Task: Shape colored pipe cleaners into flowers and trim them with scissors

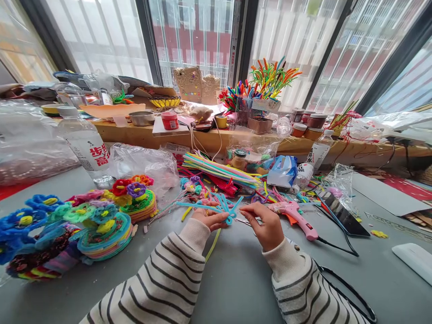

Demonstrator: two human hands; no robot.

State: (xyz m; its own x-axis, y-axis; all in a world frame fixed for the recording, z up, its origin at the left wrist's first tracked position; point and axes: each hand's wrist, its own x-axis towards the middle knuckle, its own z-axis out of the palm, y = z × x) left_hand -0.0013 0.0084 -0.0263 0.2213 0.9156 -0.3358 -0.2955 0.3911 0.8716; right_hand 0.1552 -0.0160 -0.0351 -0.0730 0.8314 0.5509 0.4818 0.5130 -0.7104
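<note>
Left grip (209, 217) pinches blue stems (230, 209); right grip (266, 225) seemingly beside.

left hand (209, 218) grips light-blue pipe cleaners (231, 212), bent into loops. right hand (266, 223), partly curled, is positioned just beside them; contact cannot be determined. pink glue gun (299, 219) lies on grey table (236, 279), right.

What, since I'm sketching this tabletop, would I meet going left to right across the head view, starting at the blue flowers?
Blue flowers, left hand holding light-blue stems, right hand, pink glue gun, dark-screened device, small yellow piece, white device.
</note>
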